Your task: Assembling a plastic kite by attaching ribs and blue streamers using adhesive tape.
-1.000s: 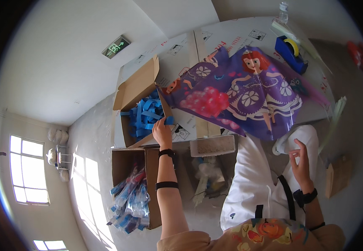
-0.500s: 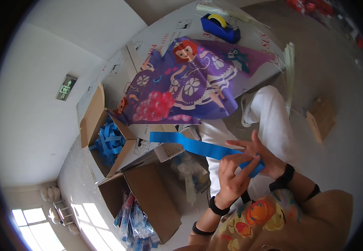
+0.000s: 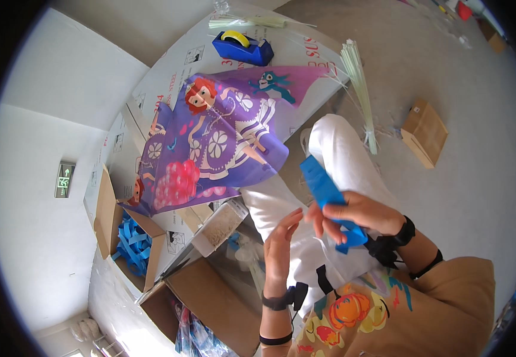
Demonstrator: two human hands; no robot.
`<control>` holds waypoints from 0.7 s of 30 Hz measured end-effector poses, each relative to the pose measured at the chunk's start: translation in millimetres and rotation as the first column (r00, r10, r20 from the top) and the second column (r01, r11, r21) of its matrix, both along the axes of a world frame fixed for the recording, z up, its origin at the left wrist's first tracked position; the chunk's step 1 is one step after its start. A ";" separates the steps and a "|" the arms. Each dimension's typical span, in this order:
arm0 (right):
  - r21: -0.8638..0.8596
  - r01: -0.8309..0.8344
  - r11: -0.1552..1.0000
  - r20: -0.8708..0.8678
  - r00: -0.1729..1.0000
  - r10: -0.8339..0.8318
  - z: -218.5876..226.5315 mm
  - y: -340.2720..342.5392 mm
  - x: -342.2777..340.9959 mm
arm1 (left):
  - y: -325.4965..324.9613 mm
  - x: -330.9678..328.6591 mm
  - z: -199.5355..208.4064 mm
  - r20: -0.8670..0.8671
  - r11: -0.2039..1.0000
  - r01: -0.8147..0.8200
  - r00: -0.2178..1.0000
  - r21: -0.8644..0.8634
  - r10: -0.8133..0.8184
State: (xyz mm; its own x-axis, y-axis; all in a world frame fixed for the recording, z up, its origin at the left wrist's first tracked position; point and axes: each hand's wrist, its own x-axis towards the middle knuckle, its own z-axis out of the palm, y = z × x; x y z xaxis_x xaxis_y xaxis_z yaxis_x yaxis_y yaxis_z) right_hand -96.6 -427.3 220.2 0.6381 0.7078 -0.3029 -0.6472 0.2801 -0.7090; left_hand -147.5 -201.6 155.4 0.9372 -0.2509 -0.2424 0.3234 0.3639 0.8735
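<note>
My right hand grips a blue ribbon-like strip above my lap. One flat length of it rises toward the upper left and a shorter end hangs under the fingers. Close by on the left, my left hand is raised with its fingers stretched and nothing visible in them. Farther off, a purple kite-like sheet printed with a red-haired cartoon princess lies over the table and droops beside my knee.
Left of my legs stand an open carton of blue strips and a larger carton with plastic-wrapped packs. Nearby is a small white box. A blue tape dispenser, thin pale rods and a cardboard box lie farther out.
My left hand has let go of the blue strip and moved left. My right hand now holds it alone, with its free length swung upward. The whole view has shifted.
</note>
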 end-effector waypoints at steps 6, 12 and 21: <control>-0.387 -0.543 0.746 0.066 0.790 0.609 -21.0 4.5 -4.5 | -19.7 30.7 -2.4 -0.227 0.910 -0.057 0.973 -0.410 -0.041; -0.607 -0.442 0.660 -0.083 0.862 0.501 -40.9 -30.2 -2.8 | 13.9 70.0 -7.8 -0.190 0.832 -0.485 0.874 -0.271 0.447; -0.561 0.512 0.650 0.759 0.632 0.157 -53.3 11.8 33.0 | 4.0 66.2 13.0 0.042 0.928 -0.285 0.958 0.240 0.284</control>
